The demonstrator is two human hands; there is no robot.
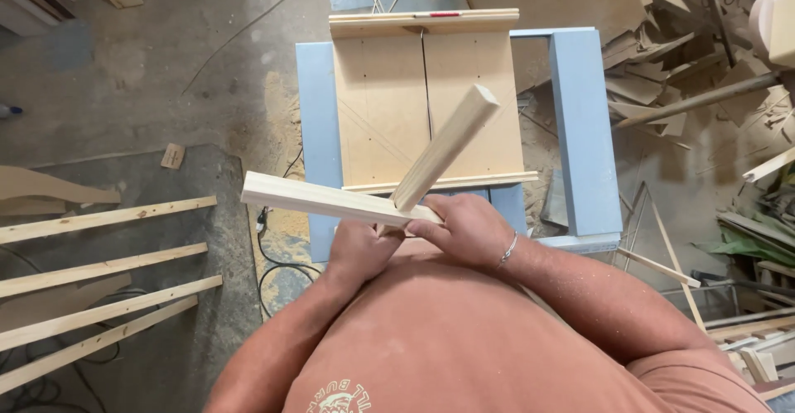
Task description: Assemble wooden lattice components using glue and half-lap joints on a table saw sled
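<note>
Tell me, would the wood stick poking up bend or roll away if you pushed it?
The upright wood stick probably stays stiff: it looks thick and straight, with no sag. It likely wouldn't roll, since its end looks flat-sided. It seems light, because the right hand and left hand hold it with the other strip easily.

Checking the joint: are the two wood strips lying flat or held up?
Held up: both hands grip the two wood strips above the sled.

Both forearms bent in front of the chest, hands side by side. Left hand closed in a grip, knuckles up. Right hand closed too, fingers pinching, bracelet on wrist.
</note>
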